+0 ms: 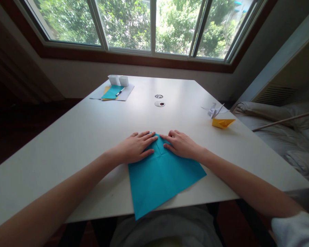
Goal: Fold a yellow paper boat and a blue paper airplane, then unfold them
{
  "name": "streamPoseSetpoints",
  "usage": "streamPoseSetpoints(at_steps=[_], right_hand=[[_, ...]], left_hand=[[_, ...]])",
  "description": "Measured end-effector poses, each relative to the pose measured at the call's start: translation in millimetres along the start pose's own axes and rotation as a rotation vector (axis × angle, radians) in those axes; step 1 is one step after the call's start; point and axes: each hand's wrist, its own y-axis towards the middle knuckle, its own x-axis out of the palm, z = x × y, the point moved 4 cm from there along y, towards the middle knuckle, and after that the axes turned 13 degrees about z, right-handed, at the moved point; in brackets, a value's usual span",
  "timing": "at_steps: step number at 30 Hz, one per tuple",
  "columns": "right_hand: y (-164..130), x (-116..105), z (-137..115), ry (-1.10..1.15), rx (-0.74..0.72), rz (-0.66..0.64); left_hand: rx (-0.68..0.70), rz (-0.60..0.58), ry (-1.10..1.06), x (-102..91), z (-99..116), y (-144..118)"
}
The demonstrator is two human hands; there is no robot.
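Teal paper (162,175) under both flat hands (158,145)

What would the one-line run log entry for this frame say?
left hand: flat on teal paper sheet | right hand: flat on same sheet | folded flaps meet between fingertips | sheet overhangs white table edge

we sit at a white table (74,137) pushed toward a wide window (149,24) with pale frames and a dark reddish-brown surround; green trees fill the glass and daylight falls across the tabletop. below the sill runs a grey-white wall (74,80). to our left the room sinks into shadow over a dark floor (20,116). to our right lies a bed with rumpled grey bedding (280,133), a thin wooden rod (285,120) across it, and a vented panel (274,94) behind.
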Motion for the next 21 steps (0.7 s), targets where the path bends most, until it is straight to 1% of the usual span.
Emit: streamPoseSetpoints(at_steps=[5,8,13,15,17,19,21], right_hand=[[-2,-7,2,0.001,-0.009,-0.01],[-8,-19,5,-0.031,-0.022,-0.05],[-26,-40,18,-0.043,0.048,-0.138],[-30,-45,24,-0.03,0.059,-0.109],[-29,-48,27,-0.017,0.051,-0.026],[-27,-49,25,0.005,0.013,0.054],[-25,-47,20,0.044,-0.043,0.089]], left_hand=[[-0.004,-0.008,0.005,0.7,0,1],[-0.009,-0.016,0.015,-0.5,1,2],[-0.006,-0.032,0.02,-2.1,1,2],[-0.008,-0.014,0.041,-2.0,-1,2],[-0.048,0.04,0.103,-3.5,-5,3],[-0.114,0.117,0.194,-7.3,-9,4],[-0.141,0.172,0.261,-11.6,-10,4]])
